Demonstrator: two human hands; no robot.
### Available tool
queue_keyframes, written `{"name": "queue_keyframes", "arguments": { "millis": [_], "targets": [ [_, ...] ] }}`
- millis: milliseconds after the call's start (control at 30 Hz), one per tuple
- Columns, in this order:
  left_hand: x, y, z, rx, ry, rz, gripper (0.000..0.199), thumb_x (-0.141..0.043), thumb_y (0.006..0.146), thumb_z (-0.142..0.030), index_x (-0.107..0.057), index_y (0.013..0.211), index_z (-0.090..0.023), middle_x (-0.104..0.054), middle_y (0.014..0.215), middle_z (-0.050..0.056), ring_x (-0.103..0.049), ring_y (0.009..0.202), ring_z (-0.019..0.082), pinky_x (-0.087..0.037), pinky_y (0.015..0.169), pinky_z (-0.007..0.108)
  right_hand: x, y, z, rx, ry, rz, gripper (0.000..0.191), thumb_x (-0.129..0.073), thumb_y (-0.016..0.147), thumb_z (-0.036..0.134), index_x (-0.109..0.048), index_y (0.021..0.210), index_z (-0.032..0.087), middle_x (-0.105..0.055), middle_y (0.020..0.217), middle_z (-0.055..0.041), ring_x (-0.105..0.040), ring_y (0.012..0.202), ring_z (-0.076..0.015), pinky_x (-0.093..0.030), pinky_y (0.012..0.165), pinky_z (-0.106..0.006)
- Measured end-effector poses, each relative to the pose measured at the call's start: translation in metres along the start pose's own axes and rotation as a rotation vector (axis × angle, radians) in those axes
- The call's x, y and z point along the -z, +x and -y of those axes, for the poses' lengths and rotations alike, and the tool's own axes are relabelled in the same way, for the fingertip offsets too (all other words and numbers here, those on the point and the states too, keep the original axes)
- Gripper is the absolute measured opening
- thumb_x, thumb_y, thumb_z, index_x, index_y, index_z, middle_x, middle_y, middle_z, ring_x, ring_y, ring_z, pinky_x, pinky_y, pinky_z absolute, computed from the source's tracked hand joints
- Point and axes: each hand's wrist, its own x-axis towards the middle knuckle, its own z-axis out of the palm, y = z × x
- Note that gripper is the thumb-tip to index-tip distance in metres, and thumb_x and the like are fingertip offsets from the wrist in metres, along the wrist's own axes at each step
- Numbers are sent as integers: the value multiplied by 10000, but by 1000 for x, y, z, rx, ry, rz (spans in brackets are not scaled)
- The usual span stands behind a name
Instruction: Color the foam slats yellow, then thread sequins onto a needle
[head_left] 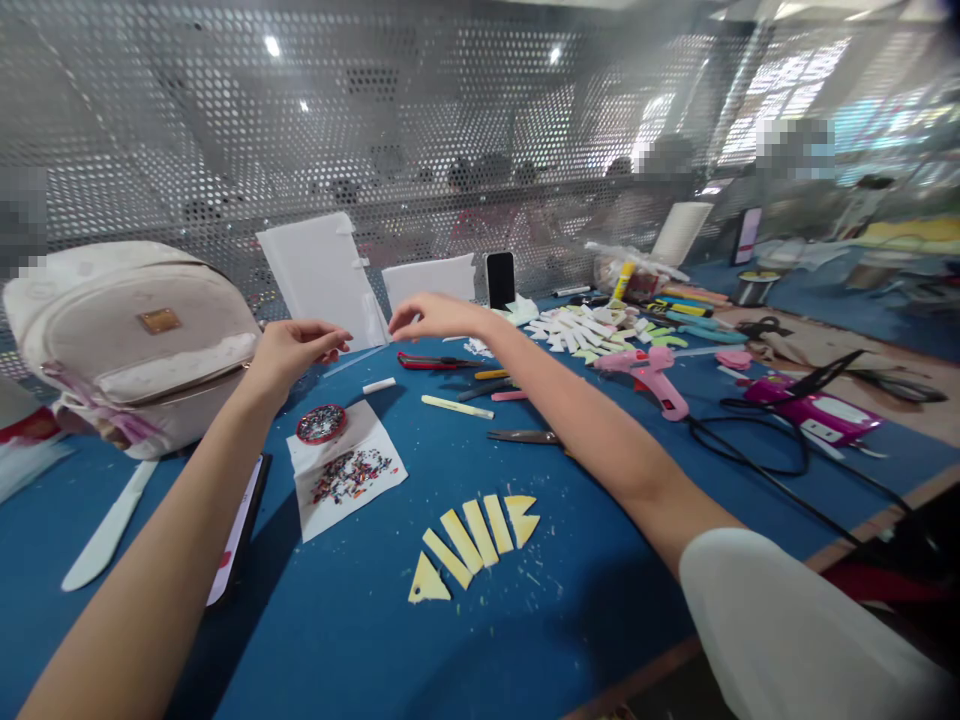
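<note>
Over the back left of the table, my left hand (304, 348) is raised with thumb and fingertips pinched together; whatever lies between them is too small to make out. My right hand (431, 315) hovers opposite, its fingers loosely bent and apart, with nothing visible in them. Beneath the hands are a short white stick (379, 385) and a red utility knife (435, 362). Closer to me, yellow cut pieces (465, 540) lie in a fish-bone shape with a holed triangular head. A white paper sheet (311, 505) bears a round red-rimmed dish (321, 424) and dark, multicoloured bits (352, 475).
White backpack (150, 340), white plastic knife (112, 530) and phone (238, 535) are at left. Scissors (525, 437) and a pale yellow pen (457, 407) lie mid-table. Rightward are a pink glue gun (649, 375), its cable, a purple power strip (814, 410) and piled foam strips (577, 328).
</note>
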Motion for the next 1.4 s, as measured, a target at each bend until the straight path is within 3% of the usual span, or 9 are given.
{"name": "queue_keyframes", "arguments": {
  "millis": [133,333,467,600,767,1000,1167,1267,1400],
  "targets": [
    [1,0,-2,-18,3,5,256,-809,638,-407,-792,729,-168,-733,679,51,-553,547,118,-464,543,226,34,-55,30,-5,-141,-12,137,-632,947,232,-699,916,116,-708,845,-43,-636,736,-124,-427,644,-242],
    [3,1,-1,-31,16,0,266,-826,643,-407,-792,754,-168,-734,692,47,-547,563,123,-445,536,228,41,-180,27,-381,-428,523,310,-649,902,477,-675,956,173,-704,924,-61,-615,797,-200,-379,653,-295],
    [2,1,1,-23,37,5,276,-831,628,-422,-791,735,-172,-728,673,46,-553,563,126,-446,535,227,38,-239,-8,-541,-585,412,311,-617,881,468,-604,1010,185,-669,1020,-91,-598,863,-250,-369,674,-321],
    [-1,1,2,-15,55,15,286,-825,606,-438,-791,716,-177,-730,662,41,-563,560,121,-459,557,225,40,-260,-33,-585,-439,427,285,-635,834,395,-566,1021,192,-636,985,-78,-593,865,-244,-399,690,-324],
    [-3,2,5,-11,61,24,328,-837,576,-476,-786,704,-178,-735,656,43,-569,548,125,-461,556,232,40,-258,-36,-522,-389,400,180,-617,803,279,-573,956,196,-635,857,-50,-593,761,-218,-397,640,-320],
    [-3,2,5,-15,69,31,363,-834,568,-511,-782,706,-179,-747,677,50,-592,562,140,-483,577,248,50,-226,0,-407,-957,238,105,-637,770,276,-611,823,189,-642,776,-55,-542,659,-190,-266,594,-305],
    [-2,2,4,-20,82,43,346,-827,578,-497,-782,710,-180,-742,671,46,-590,556,138,-481,578,247,45,-177,22,-266,-1338,3,651,-443,911,704,-665,1008,100,-661,1069,-175,-610,739,-238,-290,623,-315],
    [-2,2,3,-30,91,43,348,-823,587,-502,-779,700,-175,-742,665,48,-582,549,133,-470,567,241,37,-139,22,-220,-1390,-27,783,-375,941,722,-629,1194,26,-619,1196,-234,-639,792,-266,-357,666,-343],
    [-2,2,3,-42,107,45,368,-822,611,-516,-787,738,-173,-755,692,58,-597,561,138,-480,573,246,25,-86,15,-200,-1379,43,722,-425,952,663,-697,1124,16,-651,1190,-258,-655,960,-365,-425,768,-408]
  ]
}}
